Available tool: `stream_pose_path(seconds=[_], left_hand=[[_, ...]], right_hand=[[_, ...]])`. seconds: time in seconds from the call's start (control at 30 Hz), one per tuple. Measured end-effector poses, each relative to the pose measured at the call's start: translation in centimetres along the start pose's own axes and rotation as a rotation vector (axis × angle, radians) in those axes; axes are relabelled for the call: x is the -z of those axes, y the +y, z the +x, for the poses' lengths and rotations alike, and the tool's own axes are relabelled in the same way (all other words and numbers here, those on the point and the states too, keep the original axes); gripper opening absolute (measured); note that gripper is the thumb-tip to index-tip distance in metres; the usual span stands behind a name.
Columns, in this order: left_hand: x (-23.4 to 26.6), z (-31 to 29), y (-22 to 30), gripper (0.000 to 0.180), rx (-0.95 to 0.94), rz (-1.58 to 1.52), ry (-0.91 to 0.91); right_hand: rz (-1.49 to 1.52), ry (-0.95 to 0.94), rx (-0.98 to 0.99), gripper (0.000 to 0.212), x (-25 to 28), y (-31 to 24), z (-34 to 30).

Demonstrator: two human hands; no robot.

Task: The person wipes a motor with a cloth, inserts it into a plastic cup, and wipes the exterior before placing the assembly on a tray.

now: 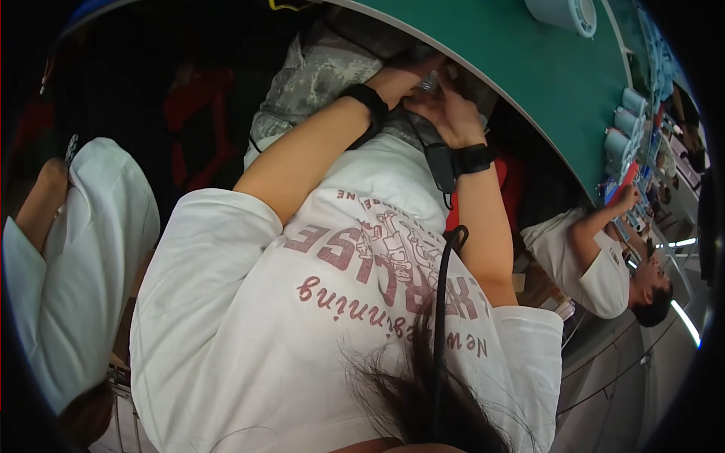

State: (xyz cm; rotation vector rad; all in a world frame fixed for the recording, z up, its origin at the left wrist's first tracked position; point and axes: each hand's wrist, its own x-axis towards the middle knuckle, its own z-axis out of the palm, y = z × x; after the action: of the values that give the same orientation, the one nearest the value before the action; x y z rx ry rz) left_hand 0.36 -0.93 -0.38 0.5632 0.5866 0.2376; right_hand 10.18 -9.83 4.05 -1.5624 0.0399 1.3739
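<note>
I look down my own white printed T-shirt [302,302] to my lap in camouflage trousers [317,75]. Both hands meet there, just under the edge of a green table [529,83]. My left hand [404,74] and my right hand [447,113] close together around a small shiny, partly clear object [428,85]; its kind is too small to tell. Each wrist wears a black band, and a black strap piece [439,167] hangs beside the right wrist.
A white round reel [563,13] lies on the green table, with pale blue cylinders [627,117] along its far right edge. A co-worker in white [596,264] reaches onto the table at the right. Another person in white [75,249] sits at my left. A black cord [440,302] hangs down my chest.
</note>
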Motion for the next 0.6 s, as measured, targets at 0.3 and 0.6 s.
stream_pose_path(seconds=[0.3,0.6], left_hand=[[-0.9,-3.5,2.6,0.051,0.228,-0.160,-0.233],[-4.6,-8.8,4.2,0.048,-0.035,0.584,-0.165]], right_hand=[[-0.394,0.163,0.271,0.023,0.2,-2.7,-7.9],[0.178,-0.187,0.486,0.006,5.4,-4.1,-12.3]])
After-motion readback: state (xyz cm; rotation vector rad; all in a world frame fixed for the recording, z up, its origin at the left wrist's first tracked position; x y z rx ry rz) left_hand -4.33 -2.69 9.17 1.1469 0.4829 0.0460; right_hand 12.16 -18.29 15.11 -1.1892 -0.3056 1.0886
